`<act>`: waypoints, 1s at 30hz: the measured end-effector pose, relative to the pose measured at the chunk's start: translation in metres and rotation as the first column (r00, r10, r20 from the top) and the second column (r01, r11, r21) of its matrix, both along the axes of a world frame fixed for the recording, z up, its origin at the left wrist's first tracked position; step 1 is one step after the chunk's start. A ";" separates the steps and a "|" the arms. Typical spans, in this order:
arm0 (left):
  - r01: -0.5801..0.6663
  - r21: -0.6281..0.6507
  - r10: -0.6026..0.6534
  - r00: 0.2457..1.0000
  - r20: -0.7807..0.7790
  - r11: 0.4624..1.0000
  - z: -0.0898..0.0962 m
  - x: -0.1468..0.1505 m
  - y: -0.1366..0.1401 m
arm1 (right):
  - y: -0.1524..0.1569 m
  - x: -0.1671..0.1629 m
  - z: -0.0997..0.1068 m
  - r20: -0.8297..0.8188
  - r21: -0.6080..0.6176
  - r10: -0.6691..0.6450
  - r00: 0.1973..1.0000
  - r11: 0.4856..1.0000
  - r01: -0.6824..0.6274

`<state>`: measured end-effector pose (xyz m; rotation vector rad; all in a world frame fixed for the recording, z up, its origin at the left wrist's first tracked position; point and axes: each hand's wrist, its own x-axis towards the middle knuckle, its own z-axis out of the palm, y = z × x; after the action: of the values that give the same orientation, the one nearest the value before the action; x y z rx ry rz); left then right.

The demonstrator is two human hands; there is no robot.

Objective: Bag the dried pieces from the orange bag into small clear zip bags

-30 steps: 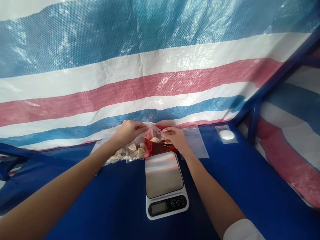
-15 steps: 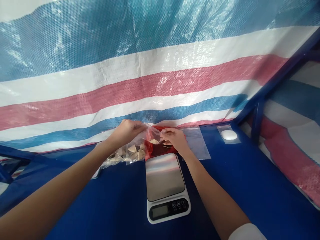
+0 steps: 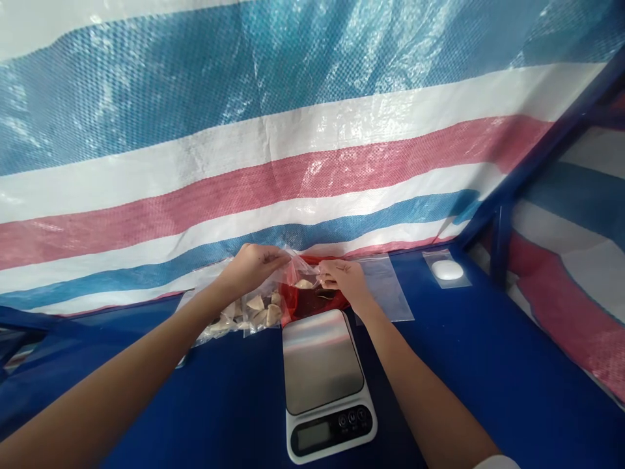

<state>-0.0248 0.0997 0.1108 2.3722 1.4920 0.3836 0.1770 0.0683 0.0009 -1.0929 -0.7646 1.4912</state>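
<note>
Between my two hands stretches the top of a clear plastic bag (image 3: 299, 262), with pale, chip-like pieces showing lower in it. My left hand (image 3: 256, 264) pinches its left side. My right hand (image 3: 344, 280) has closed fingers at the bag's right edge. Just behind and under them lies a red plastic bag (image 3: 291, 301) with dark contents. Left of it are clear bags filled with beige pieces (image 3: 266, 309), partly covered by my left forearm. A kitchen scale (image 3: 322, 365) with a steel plate stands in front of the hands, nothing on its plate.
Flat clear bags (image 3: 388, 286) lie right of my right hand. Farther right, a white oval object (image 3: 447, 270) rests on a small clear bag. Behind the blue table (image 3: 229, 404) hangs a striped tarpaulin (image 3: 312, 176), with a blue frame post (image 3: 500, 247) at right.
The view has tilted slightly, so the scale and table appear lower. Both hands keep hold of the clear bag, its top edge now pulled into a straighter line between them.
</note>
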 end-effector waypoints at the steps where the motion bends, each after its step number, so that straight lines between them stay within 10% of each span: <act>1: -0.002 -0.020 0.002 1.000 -0.020 1.000 0.000 0.001 0.000 | 0.000 0.001 0.001 -0.031 -0.007 -0.005 1.000 1.000 0.005; 30: -0.200 -0.108 0.214 0.968 0.134 0.974 0.001 -0.014 0.001 | -0.007 0.003 0.008 0.162 -0.038 0.177 0.971 0.984 -0.173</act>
<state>-0.0390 0.1004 0.1122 2.0753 1.6560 0.5108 0.1804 0.0616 0.0089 -1.2035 -0.9822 1.5735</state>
